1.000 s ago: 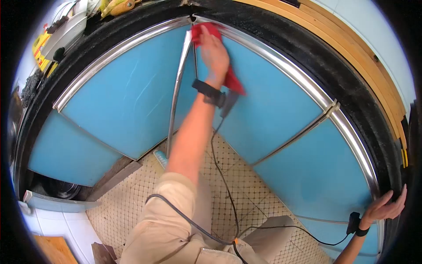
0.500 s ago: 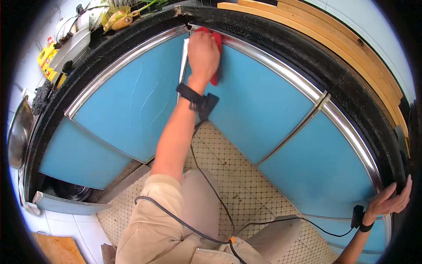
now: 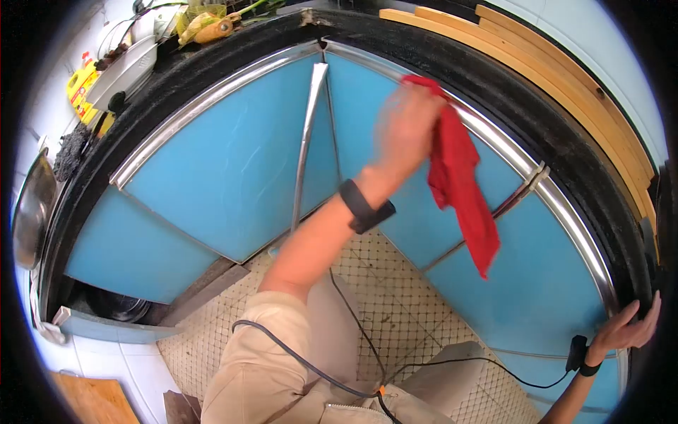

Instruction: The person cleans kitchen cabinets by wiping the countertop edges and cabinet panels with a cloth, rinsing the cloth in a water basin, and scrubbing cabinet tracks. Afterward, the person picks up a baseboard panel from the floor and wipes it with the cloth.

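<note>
My left hand, slightly blurred, is closed on a red cloth that hangs down over a blue cabinet door. The cloth's top lies at the metal trim under the black countertop. Far to the right, my right hand rests against the countertop's edge, fingers apart and holding nothing. Blue cabinet panels meet at the inner corner, where a slim metal strip stands nearly upright. Both wrists wear black bands.
Wooden boards line the right countertop. Dishes, a yellow bottle and vegetables crowd the left one. An open drawer juts out at lower left. A black cable crosses my body above the tiled floor.
My left hand has moved right and slightly down from the corner with the red cloth, which now hangs loose. The view has shifted slightly. My right hand stays at the counter edge.
</note>
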### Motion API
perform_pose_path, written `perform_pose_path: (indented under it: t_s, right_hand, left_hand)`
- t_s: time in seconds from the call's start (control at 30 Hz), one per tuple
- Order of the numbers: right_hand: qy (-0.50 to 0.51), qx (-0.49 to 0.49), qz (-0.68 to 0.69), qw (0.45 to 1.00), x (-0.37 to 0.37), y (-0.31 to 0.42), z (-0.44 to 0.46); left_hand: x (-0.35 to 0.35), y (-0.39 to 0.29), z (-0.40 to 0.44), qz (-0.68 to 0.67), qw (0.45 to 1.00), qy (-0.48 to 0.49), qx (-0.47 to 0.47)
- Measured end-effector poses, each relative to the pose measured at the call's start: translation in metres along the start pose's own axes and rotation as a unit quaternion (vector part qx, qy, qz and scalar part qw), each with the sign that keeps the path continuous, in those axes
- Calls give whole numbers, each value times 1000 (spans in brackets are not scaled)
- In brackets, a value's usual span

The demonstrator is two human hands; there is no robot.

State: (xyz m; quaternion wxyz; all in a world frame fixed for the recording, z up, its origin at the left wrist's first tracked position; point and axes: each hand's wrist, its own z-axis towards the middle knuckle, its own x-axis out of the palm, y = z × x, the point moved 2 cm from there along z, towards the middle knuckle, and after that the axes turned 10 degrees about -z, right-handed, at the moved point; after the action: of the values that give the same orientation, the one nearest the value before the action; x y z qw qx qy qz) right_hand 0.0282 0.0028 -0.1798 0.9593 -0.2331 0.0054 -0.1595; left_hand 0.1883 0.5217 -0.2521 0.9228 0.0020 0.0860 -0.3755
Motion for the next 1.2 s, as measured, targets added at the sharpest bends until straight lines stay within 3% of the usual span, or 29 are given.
perform_pose_path:
  t_s: [0.13,0.2,0.23,0.27,0.33,0.43,0.53,0.6,0.77,0.87,0.9,0.93,0.97,1.03,1.1,1.13,1.2]
  right_hand:
    - [-11,-5,-1,1000,-5,7,9]
    - [5,-10,-14,1000,-4,3,6]
    - [6,-9,1,1000,-4,6,7]
    - [8,-9,-7,1000,-5,13,11]
    - [-50,-16,36,998,-12,30,22]
    - [-46,13,32,998,-14,39,26]
    - [-30,28,17,999,-13,35,19]
    - [-36,24,35,998,-16,36,22]
    - [70,35,127,989,-68,61,41]
    - [75,22,347,935,-120,94,50]
    - [80,5,414,907,-136,102,55]
    - [31,4,479,877,-147,111,63]
    - [-16,3,540,841,-158,120,69]
    - [-15,44,670,741,-186,124,88]
    - [18,72,760,645,-210,122,90]
    - [25,76,752,654,-217,120,97]
    - [44,84,803,588,-227,121,114]
  left_hand:
    - [-16,66,2,120,992,-14,-17]
    - [-29,101,7,171,981,7,-89]
    - [-34,123,8,175,982,-7,-65]
    - [-35,134,11,223,970,-4,-100]
    - [-33,132,16,215,970,6,-116]
    - [-23,102,11,190,970,17,-148]
    - [1,37,5,176,981,-24,-71]
    - [17,-17,0,128,986,-39,-97]
    - [41,-119,-2,-4,996,-19,-91]
    - [49,-147,-17,-59,993,-35,-99]
    - [49,-155,-24,-77,988,4,-132]
    - [53,-159,-38,-78,988,5,-132]
    - [62,-159,-61,-95,985,10,-147]
    - [71,-159,-107,-101,977,27,-184]
    - [64,-156,-135,-68,968,85,-225]
    - [62,-151,-153,-69,951,109,-283]
    - [56,-136,-190,-66,927,139,-341]
